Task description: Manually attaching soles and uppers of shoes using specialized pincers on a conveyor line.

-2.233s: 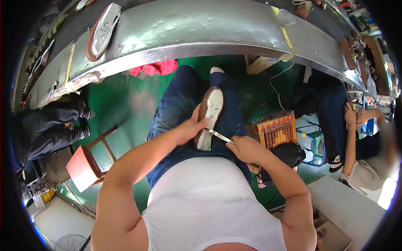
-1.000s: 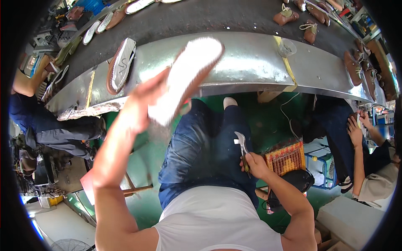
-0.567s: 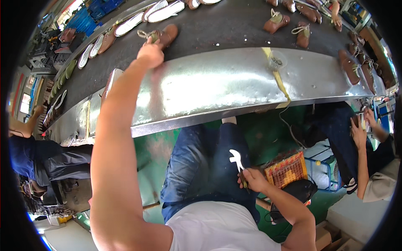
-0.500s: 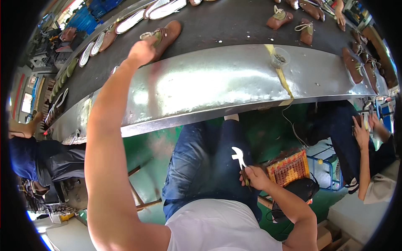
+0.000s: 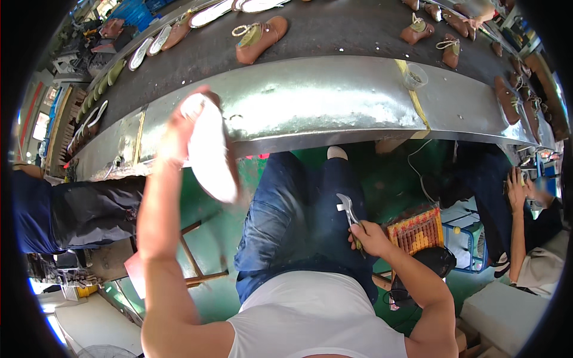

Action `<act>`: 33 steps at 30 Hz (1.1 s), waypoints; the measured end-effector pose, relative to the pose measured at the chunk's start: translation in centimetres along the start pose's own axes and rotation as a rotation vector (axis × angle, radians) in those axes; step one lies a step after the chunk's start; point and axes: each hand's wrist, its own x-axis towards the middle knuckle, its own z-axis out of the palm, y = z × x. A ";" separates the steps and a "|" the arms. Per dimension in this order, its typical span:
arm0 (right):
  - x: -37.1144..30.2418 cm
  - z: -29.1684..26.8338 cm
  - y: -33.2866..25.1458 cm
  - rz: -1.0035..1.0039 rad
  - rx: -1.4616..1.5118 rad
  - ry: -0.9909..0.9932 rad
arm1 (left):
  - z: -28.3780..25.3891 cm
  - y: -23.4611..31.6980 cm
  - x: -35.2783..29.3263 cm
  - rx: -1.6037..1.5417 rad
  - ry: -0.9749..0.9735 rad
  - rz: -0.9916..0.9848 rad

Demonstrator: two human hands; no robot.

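My left hand (image 5: 179, 134), smeared by motion, is closed round a brown shoe (image 5: 210, 149) over the bench's near edge. The shoe's white sole faces me and its toe end points down toward my lap. My right hand (image 5: 371, 238) rests by my right thigh, closed on the handles of lasting pincers (image 5: 346, 207), whose metal head points away from me. Beyond my left hand, a brown shoe with a green tongue and pale lace (image 5: 262, 39) stands on the dark belt (image 5: 334, 36).
A shiny metal ledge (image 5: 310, 98) runs along the belt, with a clear cup of small bits (image 5: 414, 76) on it. More shoes (image 5: 507, 101) sit at right. Beside me are a beaded seat mat (image 5: 416, 230) and a black bag (image 5: 427, 268). Co-workers sit on both sides.
My left hand has come back from the belt toward me and now holds a shoe, sole up. The pincers stay in my right hand, turned slightly. The view has shifted a little.
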 end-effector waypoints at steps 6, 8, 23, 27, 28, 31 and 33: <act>-1.3 2.1 -6.6 -0.260 -0.369 0.188 | 11.8 -15.1 -11.9 -0.141 -0.146 -0.127; -0.9 2.9 -8.8 -0.295 -0.365 0.211 | 13.2 -16.9 -13.0 -0.060 -0.279 -0.207; 3.6 3.7 -11.2 -0.695 -0.496 0.267 | 12.1 -17.4 -10.7 -0.098 -0.572 -0.233; 2.4 3.7 -11.6 -0.681 -0.567 0.349 | 13.3 -18.0 -11.4 0.123 -0.381 -0.097; 1.6 3.6 -11.6 -0.584 -0.606 0.364 | 13.3 -18.3 -11.3 0.171 -0.324 -0.088; -1.2 3.6 -8.8 -0.337 -0.384 0.173 | 12.8 -18.4 -10.9 0.235 -0.304 -0.113; -1.8 4.1 -7.3 -0.276 -0.248 0.086 | 12.9 -17.7 -10.8 0.199 -0.324 -0.157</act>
